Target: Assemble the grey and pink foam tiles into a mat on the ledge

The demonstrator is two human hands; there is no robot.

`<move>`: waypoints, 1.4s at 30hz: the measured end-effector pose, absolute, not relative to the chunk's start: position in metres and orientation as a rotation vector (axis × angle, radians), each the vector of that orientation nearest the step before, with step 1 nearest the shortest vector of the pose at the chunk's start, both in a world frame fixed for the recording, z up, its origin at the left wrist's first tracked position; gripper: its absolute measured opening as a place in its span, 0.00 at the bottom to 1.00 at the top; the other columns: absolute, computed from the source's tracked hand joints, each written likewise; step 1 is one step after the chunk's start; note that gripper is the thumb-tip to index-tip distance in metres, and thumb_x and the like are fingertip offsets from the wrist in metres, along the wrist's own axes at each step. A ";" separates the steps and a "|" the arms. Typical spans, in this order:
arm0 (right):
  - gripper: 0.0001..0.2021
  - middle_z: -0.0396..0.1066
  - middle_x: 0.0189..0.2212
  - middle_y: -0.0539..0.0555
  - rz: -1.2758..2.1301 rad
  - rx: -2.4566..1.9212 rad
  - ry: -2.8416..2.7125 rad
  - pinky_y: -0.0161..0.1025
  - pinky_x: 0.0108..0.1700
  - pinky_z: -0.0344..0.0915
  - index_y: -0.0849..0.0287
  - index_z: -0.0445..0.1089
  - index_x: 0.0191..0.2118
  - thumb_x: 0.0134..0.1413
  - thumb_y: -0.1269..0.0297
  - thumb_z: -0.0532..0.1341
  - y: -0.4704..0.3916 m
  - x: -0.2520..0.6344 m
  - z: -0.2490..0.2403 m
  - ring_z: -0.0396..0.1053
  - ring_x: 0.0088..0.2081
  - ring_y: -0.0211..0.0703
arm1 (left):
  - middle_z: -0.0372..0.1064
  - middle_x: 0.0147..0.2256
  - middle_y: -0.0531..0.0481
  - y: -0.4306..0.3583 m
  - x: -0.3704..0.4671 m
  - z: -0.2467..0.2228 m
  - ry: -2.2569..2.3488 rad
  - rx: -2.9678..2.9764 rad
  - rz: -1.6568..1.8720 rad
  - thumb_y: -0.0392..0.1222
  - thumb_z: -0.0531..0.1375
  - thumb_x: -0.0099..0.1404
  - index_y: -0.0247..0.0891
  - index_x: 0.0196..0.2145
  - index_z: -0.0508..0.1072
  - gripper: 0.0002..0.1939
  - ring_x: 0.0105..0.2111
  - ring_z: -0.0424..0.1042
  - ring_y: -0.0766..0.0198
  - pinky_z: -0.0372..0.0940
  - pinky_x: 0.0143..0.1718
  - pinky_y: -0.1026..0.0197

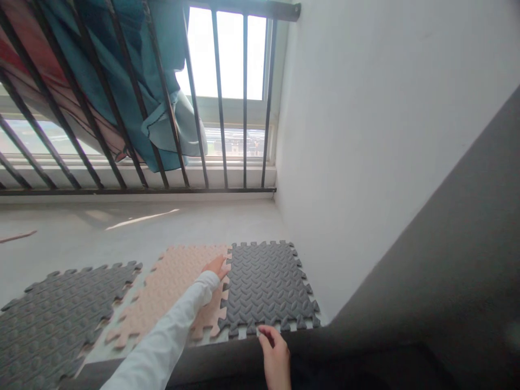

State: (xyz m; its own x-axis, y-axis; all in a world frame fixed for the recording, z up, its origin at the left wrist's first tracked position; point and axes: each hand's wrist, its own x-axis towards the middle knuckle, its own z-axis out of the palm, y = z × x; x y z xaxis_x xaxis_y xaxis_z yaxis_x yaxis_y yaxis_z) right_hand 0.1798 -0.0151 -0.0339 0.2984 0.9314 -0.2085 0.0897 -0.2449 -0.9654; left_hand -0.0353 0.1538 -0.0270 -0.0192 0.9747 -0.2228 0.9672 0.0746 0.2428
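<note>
Our left hand (217, 266) lies with fingers extended on the pink mat (174, 281), at its seam with the dark mat (264, 281). Our right hand (278, 355) is narrow, thumb and finger close together at the dark mat's near edge; we cannot tell whether they pinch a tab. The dark mat lies flat beside the wall (345, 162); the grey mat (60, 309) sits apart on the pink one's other side. We judge that flat, even pressure suits the seam, with light fingertips at the edge, since a hard tug could bend the foam-like tabs.
</note>
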 end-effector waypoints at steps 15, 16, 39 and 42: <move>0.16 0.74 0.31 0.58 1.117 -1.632 -1.030 0.41 0.42 0.64 0.58 0.73 0.26 0.29 0.55 0.56 -0.013 0.180 -0.032 0.70 0.39 0.53 | 0.63 0.43 0.35 -0.105 -0.224 -0.036 3.026 1.273 -0.193 0.46 0.47 0.59 0.33 0.43 0.68 0.20 0.38 0.67 0.54 0.60 0.39 0.56; 0.16 0.74 0.31 0.58 1.117 -1.626 -1.024 0.41 0.42 0.64 0.58 0.73 0.25 0.28 0.55 0.56 -0.014 0.179 -0.030 0.70 0.39 0.53 | 0.63 0.41 0.36 -0.102 -0.224 -0.032 3.022 1.245 -0.200 0.46 0.45 0.60 0.33 0.42 0.68 0.20 0.36 0.68 0.56 0.60 0.38 0.57; 0.13 0.74 0.28 0.55 1.024 -1.583 -1.044 0.37 0.33 0.64 0.59 0.73 0.25 0.31 0.60 0.56 -0.032 0.194 -0.034 0.70 0.32 0.47 | 0.62 0.53 0.45 0.046 0.031 0.053 2.070 2.304 0.827 0.40 0.53 0.55 0.42 0.47 0.68 0.20 0.51 0.61 0.58 0.51 0.55 0.51; 0.13 0.74 0.29 0.55 0.982 -1.601 -1.072 0.36 0.35 0.64 0.60 0.72 0.27 0.34 0.62 0.55 -0.034 0.198 -0.031 0.70 0.34 0.46 | 0.52 0.59 0.47 0.044 0.056 0.037 1.863 2.462 0.579 0.43 0.55 0.53 0.46 0.53 0.61 0.28 0.57 0.53 0.55 0.36 0.59 0.43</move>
